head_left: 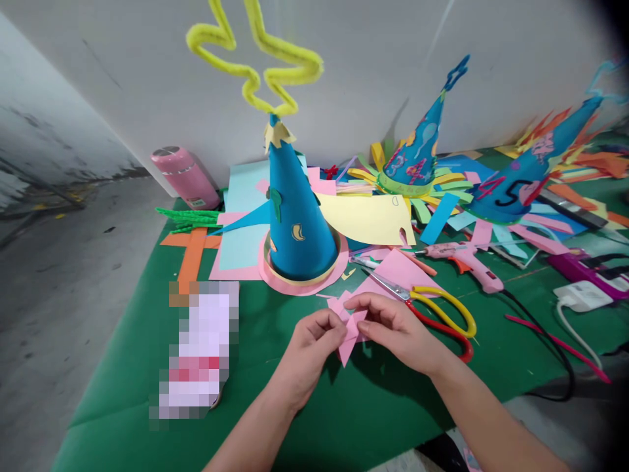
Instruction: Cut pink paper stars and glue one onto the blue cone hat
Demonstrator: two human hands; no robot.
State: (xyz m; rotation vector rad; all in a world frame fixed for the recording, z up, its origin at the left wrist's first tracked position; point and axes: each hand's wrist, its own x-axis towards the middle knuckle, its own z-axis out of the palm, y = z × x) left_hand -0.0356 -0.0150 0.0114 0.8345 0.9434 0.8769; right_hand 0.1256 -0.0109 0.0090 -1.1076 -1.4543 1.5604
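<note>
Pinching from both sides, the left hand [314, 337] and right hand [396, 328] hold a small pink paper piece [350, 335] between their fingertips, just above the green bench [373, 393]. Yellow-and-red-handled scissors [432, 311] lie just beyond the right hand. Farther back stands a blue cone hat [295, 216] topped with a yellow pipe cleaner [255, 59]; a pink glue gun [464, 257] lies to the right.

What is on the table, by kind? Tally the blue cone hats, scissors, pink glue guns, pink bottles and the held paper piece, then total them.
Blue cone hats: 3
Scissors: 1
Pink glue gun: 1
Pink bottle: 1
Pink paper piece, pinched between left hand and right hand: 1
Total: 7
</note>
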